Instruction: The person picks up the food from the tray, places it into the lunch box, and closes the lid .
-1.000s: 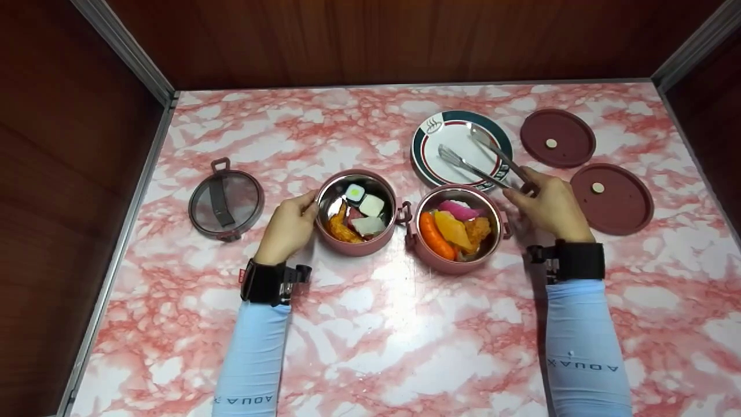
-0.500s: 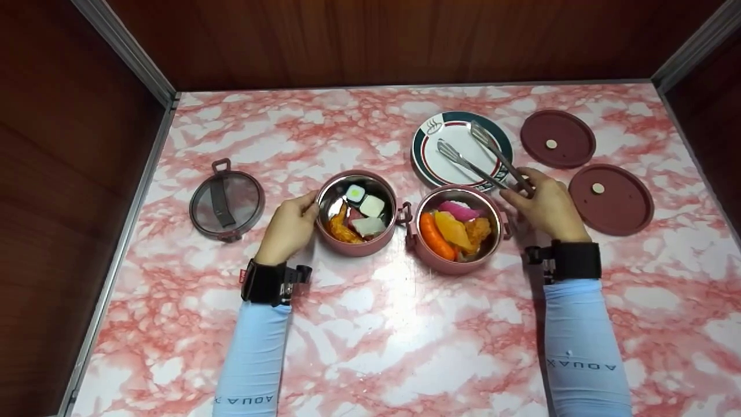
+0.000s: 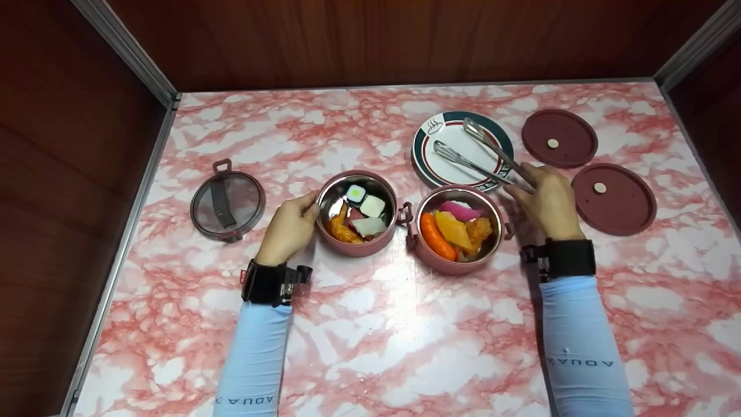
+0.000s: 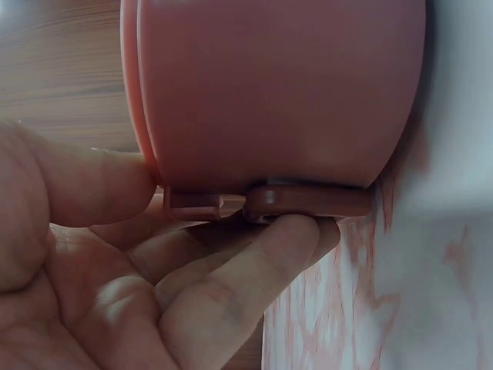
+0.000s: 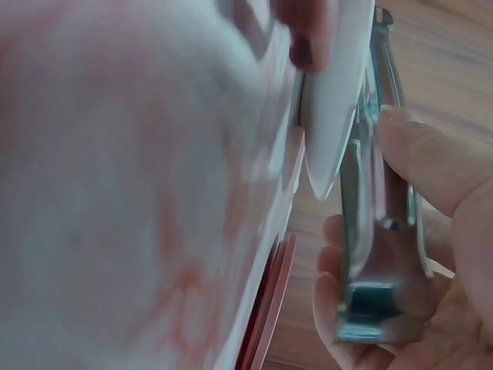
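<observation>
Closest are two blue sleeves (image 3: 252, 359), on the near side of the plate (image 3: 448, 132). The pink right pot (image 3: 448, 267) sits just in front of the plate. Inside are an orange sausage (image 3: 435, 236), a yellow piece (image 3: 453, 230), a pink piece (image 3: 461, 210) and a brown crispy lump (image 3: 479, 230).

The pink left pot (image 3: 356, 249) sits to the left of the plate and nearer. The left hand (image 3: 288, 229) holds it, with a bent thumb at the rim and the other fingers curled at the side clip. A see-through lid (image 3: 243, 202) lies far left of the plate.

The right hand (image 3: 550, 200) is near the plate's right side. Its fingers bend around the shiny tongs (image 3: 496, 148), thumb on one arm. The tips are spread wide over the plate; I cannot tell if they touch it.

Right of the plate lie a nearer red lid (image 3: 619, 202) and a farther red lid (image 3: 561, 130). Behind the plate stands a brown wall (image 3: 382, 43).
</observation>
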Motion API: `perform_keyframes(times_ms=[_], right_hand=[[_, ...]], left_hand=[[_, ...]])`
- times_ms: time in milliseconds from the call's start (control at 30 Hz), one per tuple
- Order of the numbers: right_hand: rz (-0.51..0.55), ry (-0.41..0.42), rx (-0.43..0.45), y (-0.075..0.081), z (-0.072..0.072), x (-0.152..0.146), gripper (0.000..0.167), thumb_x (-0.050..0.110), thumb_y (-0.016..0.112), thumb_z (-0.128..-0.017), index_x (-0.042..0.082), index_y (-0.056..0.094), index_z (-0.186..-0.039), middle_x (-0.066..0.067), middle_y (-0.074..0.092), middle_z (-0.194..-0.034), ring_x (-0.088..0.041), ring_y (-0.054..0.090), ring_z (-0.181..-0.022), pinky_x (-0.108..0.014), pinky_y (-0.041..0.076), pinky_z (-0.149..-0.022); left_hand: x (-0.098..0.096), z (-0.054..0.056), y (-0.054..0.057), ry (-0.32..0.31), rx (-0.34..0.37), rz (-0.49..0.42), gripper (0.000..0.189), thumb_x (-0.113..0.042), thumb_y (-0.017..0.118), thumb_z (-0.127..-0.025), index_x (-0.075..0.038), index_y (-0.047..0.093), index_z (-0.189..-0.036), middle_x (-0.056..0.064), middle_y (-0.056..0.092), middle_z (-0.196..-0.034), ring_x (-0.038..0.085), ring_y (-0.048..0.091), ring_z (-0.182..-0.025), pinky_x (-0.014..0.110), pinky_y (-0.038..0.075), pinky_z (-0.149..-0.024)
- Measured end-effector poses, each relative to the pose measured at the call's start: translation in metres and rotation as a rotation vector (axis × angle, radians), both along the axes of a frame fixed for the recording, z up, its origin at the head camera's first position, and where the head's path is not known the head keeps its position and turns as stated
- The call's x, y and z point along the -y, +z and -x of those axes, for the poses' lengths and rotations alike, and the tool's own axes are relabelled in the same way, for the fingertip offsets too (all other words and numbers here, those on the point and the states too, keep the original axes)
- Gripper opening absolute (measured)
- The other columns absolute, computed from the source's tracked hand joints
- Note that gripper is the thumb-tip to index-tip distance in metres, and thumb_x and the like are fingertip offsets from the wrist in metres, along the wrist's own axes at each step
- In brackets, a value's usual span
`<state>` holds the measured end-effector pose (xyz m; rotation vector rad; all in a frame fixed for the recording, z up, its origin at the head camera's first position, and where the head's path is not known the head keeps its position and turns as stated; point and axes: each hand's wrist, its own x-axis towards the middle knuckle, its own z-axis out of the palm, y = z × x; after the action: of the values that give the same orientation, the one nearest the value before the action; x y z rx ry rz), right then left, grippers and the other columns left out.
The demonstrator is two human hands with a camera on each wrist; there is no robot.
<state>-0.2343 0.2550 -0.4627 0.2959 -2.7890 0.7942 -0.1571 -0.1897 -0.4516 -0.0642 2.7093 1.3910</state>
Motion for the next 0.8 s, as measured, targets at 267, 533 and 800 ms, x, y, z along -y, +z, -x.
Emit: perform_keyframes(times_ms=[267,533,800], right_hand=[[0.04,0.012,0.037,0.0021,0.0013,-0.0046,0.053,0.005,0.07,-0.086,-0.008,0.055,-0.135,-0.03,0.058,-0.128,-0.049,0.053,-0.117,-0.058,0.04,-0.1],[0.059,0.012,0.069,0.0031,0.002,-0.0067,0.051,0.002,0.069,-0.088,-0.003,0.056,-0.138,-0.026,0.056,-0.134,-0.047,0.051,-0.121,-0.056,0.038,-0.103],[0.048,0.013,0.076,0.0031,0.002,-0.0067,0.052,0.002,0.07,-0.088,-0.004,0.055,-0.138,-0.027,0.055,-0.135,-0.049,0.05,-0.122,-0.056,0.037,-0.104]], left_hand=[[-0.0003,0.0002,0.0,0.004,0.012,0.003,0.044,-0.015,0.048,-0.104,-0.001,0.046,-0.146,0.015,0.049,-0.146,0.024,0.048,-0.13,0.04,0.035,-0.112],[-0.0004,0.0003,0.0007,0.007,0.03,0.0,0.044,-0.016,0.048,-0.105,-0.002,0.046,-0.146,0.014,0.048,-0.146,0.025,0.05,-0.128,0.041,0.036,-0.111],[-0.0002,0.0003,0.0003,0.003,0.037,-0.002,0.044,-0.016,0.047,-0.105,-0.002,0.045,-0.147,0.013,0.046,-0.149,0.026,0.041,-0.137,0.041,0.03,-0.115]])
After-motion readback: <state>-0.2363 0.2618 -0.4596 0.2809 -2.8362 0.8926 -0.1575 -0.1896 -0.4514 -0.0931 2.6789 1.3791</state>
